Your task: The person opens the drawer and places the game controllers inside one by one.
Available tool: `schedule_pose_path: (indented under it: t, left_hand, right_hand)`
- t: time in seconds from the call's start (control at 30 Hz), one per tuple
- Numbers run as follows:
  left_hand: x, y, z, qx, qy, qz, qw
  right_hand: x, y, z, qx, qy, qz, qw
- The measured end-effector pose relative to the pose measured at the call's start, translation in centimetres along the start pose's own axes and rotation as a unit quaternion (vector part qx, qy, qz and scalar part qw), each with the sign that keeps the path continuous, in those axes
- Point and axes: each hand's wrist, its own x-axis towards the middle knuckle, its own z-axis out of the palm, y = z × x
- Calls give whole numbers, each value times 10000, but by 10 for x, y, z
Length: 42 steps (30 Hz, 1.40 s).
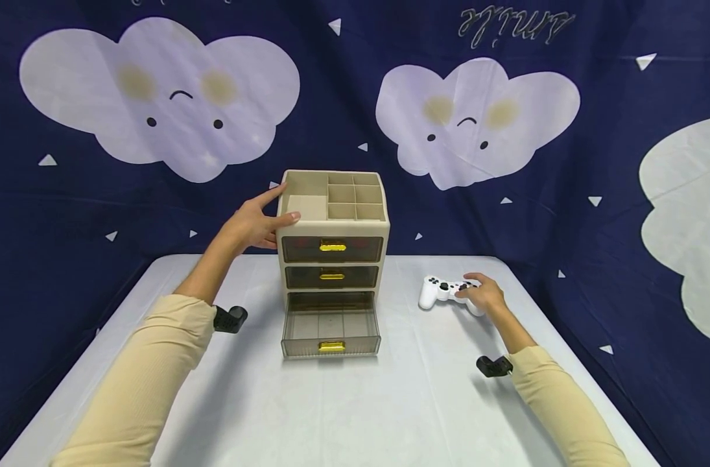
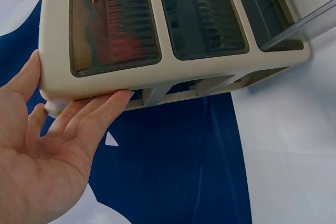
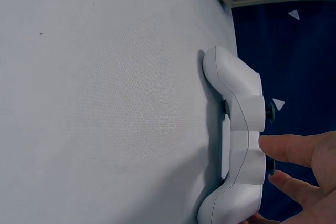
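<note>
A cream desktop drawer organizer (image 1: 334, 228) stands at the table's back, its lowest clear drawer (image 1: 331, 327) pulled out. My left hand (image 1: 254, 224) touches its upper left corner, thumb over the top. In the left wrist view, that hand's fingers (image 2: 100, 109) lie nearly straight along the organizer's side wall (image 2: 176, 72). To the right, a white game controller (image 1: 442, 290) lies on the table. My right hand (image 1: 484, 293) holds it around its right half from above. In the right wrist view, the thumb meets the controller (image 3: 239, 145) near its middle; some fingertips are hidden behind it.
Beneath everything is a white-covered table (image 1: 401, 402). A dark blue curtain with clouds (image 1: 331, 84) hangs behind and around it. The organizer's upper two drawers (image 1: 302, 277) are closed; something reddish shows in the top one. Black wrist cameras (image 1: 495, 366) sit at both sleeves.
</note>
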Motion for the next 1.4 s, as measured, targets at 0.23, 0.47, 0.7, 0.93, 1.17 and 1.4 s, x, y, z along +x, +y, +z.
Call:
schedule_pose_path:
  t: [0.23,0.47,0.7,0.93,1.17,1.4]
  left_hand:
    - [0,-1,-1,40,15,7,10000]
    - [1,1,0,-42,-41,-13,10000]
    - [1,2,-1,45,-9,-22,10000]
    - [-1,2,-2,-7,-24,-64,10000]
    - [-2,2,-1,-89,-48,-23,9999]
    - [-3,3,-1,-87,-62,-20,9999]
  right_hand:
    - [1,-1,2,-5,-81,129,9999]
    - [1,-3,5,-22,-163,135,9998]
    - [3,0,6,-135,-140,-39,9998]
    - [2,0,8,-323,-120,-148,9993]
    - [-3,0,7,-482,-277,-108,9984]
    - [-8,-2,7,-395,-246,-191,9987]
